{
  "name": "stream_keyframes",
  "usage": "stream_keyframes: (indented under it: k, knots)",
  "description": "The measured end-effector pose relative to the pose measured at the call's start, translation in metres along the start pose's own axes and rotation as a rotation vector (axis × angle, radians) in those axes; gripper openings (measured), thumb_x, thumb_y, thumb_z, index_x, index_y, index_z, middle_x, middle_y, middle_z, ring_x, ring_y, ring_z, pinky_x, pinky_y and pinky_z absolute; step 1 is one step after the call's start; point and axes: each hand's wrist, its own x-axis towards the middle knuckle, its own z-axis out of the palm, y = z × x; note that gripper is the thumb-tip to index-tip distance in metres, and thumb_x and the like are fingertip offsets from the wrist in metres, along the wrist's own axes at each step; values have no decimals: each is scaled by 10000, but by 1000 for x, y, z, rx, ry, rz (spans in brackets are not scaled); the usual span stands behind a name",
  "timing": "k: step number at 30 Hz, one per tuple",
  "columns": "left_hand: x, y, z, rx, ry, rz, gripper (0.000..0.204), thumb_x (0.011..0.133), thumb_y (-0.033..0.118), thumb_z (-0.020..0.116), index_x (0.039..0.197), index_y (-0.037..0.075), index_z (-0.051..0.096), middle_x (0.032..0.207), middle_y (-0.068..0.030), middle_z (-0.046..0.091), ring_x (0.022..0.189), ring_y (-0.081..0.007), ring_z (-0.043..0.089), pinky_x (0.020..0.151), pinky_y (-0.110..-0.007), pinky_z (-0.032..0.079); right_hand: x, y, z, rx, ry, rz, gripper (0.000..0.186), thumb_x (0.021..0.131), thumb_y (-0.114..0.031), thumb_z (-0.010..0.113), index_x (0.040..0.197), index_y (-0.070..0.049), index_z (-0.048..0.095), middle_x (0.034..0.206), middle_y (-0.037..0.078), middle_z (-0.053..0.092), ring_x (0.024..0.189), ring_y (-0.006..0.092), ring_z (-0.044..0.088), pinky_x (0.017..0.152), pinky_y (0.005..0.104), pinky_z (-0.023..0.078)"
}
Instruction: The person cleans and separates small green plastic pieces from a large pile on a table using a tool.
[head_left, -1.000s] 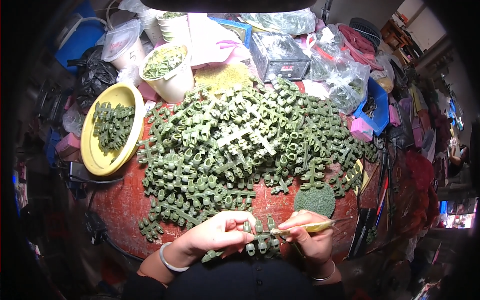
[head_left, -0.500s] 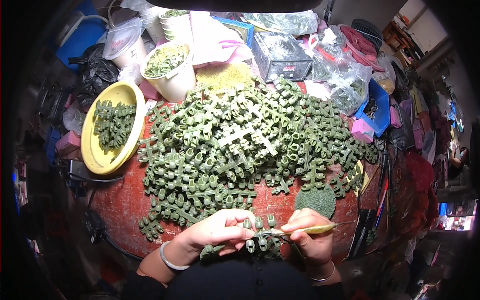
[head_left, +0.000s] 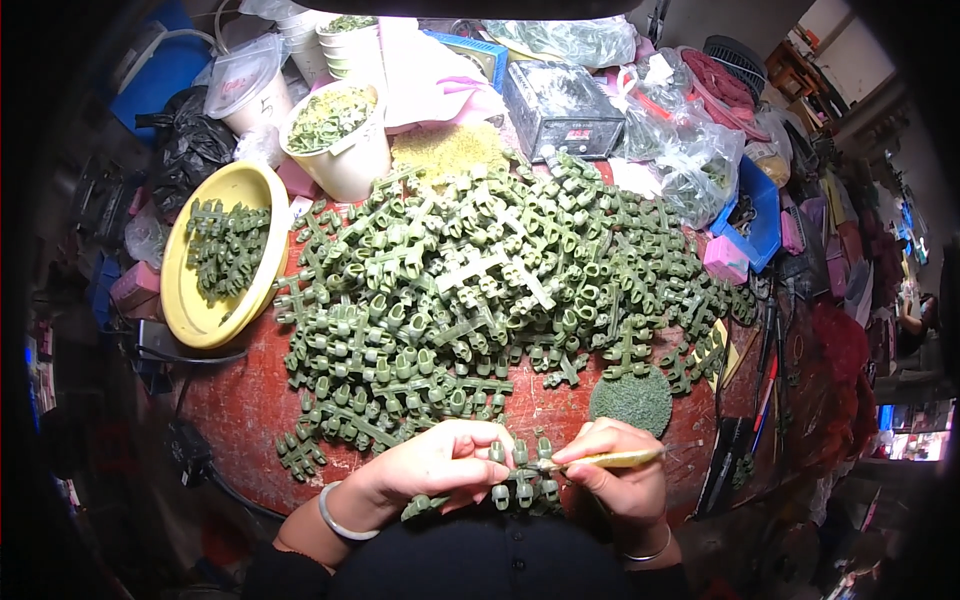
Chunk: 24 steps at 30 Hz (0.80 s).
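Note:
My left hand (head_left: 440,462) pinches a green branched piece (head_left: 523,488) with rows of small hollow cup-like parts, close in front of my body. In my right hand (head_left: 622,482) is a slim tool with a yellowish handle (head_left: 626,458), held like a pen. Its tip points left and meets the right end of the piece; whether it touches is too small to tell. Beyond my hands lies a big heap of similar green branched pieces (head_left: 480,270). Just past my right hand sits a round, rough green pad (head_left: 632,402).
A yellow basin (head_left: 178,290) with green pieces stands at the left on the red table (head_left: 235,410). White buckets (head_left: 345,165), a dark box with a display (head_left: 562,110), plastic bags (head_left: 690,165) and a blue tray (head_left: 762,215) line the back. Thin tools (head_left: 765,400) lie at the right.
The tool in my right hand has drawn slightly left and its handle has tilted a little. The green piece in my left hand has turned slightly, showing its cups more squarely.

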Motion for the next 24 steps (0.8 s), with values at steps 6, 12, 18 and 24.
stream_keyframes:
  k: [6,12,18,24]
  knots:
    - [1,1,-3,-110,1,11,114,938,104,623,989,15,574,631,-49,569,418,-93,482,380,-218,372,-11,17,5,499,195,163,162,916,-97,689,974,55,698,870,119,691,677,124,619,644,245,494]
    - [-1,1,-1,-120,19,-9,127,945,121,617,1002,15,575,631,-51,565,429,-100,487,380,-223,364,-2,12,4,128,112,-34,119,865,-55,720,956,21,711,828,93,694,697,156,613,645,284,474]
    - [1,-6,-2,-12,17,11,118,937,85,622,1027,18,584,667,-38,593,458,-81,511,397,-217,384,-6,1,5,299,106,259,111,905,-52,674,974,23,718,816,61,695,679,88,610,606,228,478]
    - [0,-4,-4,-26,-26,43,95,932,70,629,1004,25,587,651,-33,590,465,-76,520,396,-217,383,-6,3,5,422,80,360,113,914,-55,664,960,36,713,813,58,682,661,82,599,596,210,467]
